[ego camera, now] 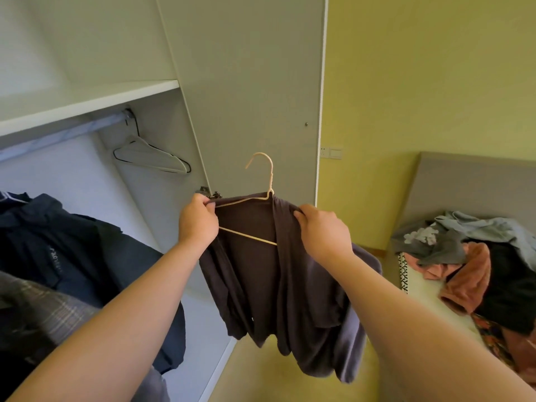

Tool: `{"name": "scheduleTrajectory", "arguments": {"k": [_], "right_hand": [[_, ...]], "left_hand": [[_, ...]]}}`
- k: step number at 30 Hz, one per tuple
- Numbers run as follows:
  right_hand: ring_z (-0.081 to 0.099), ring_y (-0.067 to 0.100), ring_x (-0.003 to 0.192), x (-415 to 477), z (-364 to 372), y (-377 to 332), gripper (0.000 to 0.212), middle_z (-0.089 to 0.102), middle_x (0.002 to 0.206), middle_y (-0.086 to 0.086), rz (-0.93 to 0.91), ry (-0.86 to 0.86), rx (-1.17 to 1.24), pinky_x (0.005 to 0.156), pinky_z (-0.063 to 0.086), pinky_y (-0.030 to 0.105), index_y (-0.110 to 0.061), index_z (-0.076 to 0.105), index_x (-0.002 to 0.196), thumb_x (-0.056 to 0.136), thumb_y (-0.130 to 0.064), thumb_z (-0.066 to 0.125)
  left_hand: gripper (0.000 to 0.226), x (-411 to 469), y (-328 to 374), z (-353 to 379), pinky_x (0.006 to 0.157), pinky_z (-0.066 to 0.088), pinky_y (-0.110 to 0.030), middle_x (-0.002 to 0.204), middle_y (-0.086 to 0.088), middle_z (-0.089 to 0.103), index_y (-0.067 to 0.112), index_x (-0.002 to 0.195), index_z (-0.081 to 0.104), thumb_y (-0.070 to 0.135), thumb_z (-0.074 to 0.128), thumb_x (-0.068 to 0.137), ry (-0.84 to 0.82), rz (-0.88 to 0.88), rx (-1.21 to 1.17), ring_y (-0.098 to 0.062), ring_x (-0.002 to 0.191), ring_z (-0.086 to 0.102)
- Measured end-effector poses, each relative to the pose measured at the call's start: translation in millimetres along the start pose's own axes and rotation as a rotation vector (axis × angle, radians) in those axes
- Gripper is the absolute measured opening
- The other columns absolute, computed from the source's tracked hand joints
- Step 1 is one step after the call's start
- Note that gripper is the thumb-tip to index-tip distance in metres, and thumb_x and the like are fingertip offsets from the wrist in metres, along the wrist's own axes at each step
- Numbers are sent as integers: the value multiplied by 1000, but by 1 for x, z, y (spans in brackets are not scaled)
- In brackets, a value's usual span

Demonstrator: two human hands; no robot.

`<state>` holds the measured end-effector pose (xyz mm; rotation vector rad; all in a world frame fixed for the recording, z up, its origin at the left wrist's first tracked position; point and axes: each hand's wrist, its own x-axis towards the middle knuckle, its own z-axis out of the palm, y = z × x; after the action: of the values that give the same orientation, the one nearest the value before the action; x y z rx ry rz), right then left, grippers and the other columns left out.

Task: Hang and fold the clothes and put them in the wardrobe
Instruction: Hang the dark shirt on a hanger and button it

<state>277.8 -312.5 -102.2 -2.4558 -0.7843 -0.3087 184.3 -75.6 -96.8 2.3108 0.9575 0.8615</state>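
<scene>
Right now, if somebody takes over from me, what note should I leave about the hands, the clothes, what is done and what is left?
Left hand pinches one shoulder of the top; right hand grips the other.
The top sits on a beige hanger, held before the open wardrobe.
Done: dark clothes hang in the wardrobe; an empty hanger is on the rail.
Left: hook the beige hanger on the rail, then handle the pile on the bed.
</scene>
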Motion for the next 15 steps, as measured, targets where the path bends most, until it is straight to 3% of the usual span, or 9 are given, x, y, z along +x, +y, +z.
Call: {"name": "scheduleTrajectory", "arguments": {"k": [4,9,11,15], "right_hand": [[50,28,63,4,4,0,32,63,80,4,-42,20,-50,55,37,31,-21,59,102,106,-40,34],[63,34,69,6,11,-4,31,67,83,8,-109,21,-70,57,48,34,-20,61,105,106,-37,35],[64,35,69,6,18,-9,29,67,81,8,-141,10,-79,56,47,34,-21,59,103,106,-35,35],[64,37,71,9,33,-22,26,68,84,9,-144,-31,-21,56,44,33,-21,61,103,105,-33,37]], "left_hand": [[13,9,-5,-2,72,36,-35,102,-15,62,13,106,51,22,41,105,-54,-66,3,-36,95,57],[16,5,-3,-3,79,41,-34,98,2,58,21,104,48,38,50,101,-154,-4,26,-26,95,56],[13,-6,8,3,76,44,-33,98,6,59,22,108,49,30,54,99,-179,-27,-20,-19,89,56],[20,-45,49,21,55,36,-23,89,8,56,24,106,48,8,48,94,-120,-161,-315,-10,77,55]]}}
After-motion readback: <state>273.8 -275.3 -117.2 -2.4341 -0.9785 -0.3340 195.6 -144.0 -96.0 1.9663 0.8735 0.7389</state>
